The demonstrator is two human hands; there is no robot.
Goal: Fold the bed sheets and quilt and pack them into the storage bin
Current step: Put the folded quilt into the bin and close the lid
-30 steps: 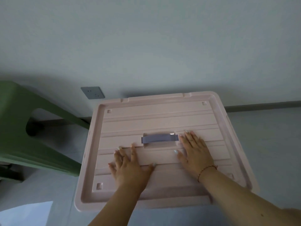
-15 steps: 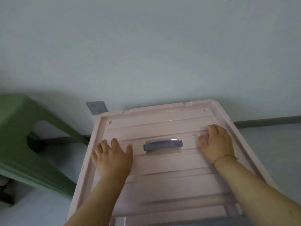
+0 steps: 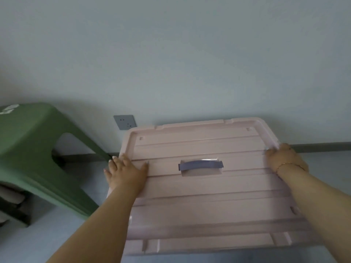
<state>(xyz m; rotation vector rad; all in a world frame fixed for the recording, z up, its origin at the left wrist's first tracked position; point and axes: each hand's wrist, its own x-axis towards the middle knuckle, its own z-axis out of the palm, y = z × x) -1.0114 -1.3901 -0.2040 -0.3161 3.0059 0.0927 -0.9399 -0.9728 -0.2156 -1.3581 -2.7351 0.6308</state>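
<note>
The pink lid (image 3: pixel 209 196) of the storage bin lies flat in front of me, and a grey-purple handle (image 3: pixel 200 165) sits at its middle. My left hand (image 3: pixel 125 171) rests on the lid's left edge, fingers stretched out past the rim and thumb on top. At the right rim my right hand (image 3: pixel 284 158) arches over the edge with bent fingers, the fingertips on the lid's inner side. A thin bracelet circles that wrist. The bin's body is hidden under the lid, and no sheets or quilt are in view.
A green plastic stool (image 3: pixel 34 152) stands close to the left of the lid. The bin is near a pale wall with a grey socket (image 3: pixel 124 121) low down and a dark skirting strip (image 3: pixel 321 146). Grey floor lies on both sides.
Both hands slid apart from the lid's middle near the handle to its left and right edges. The view has pulled back, and more of the lid's front shows.
</note>
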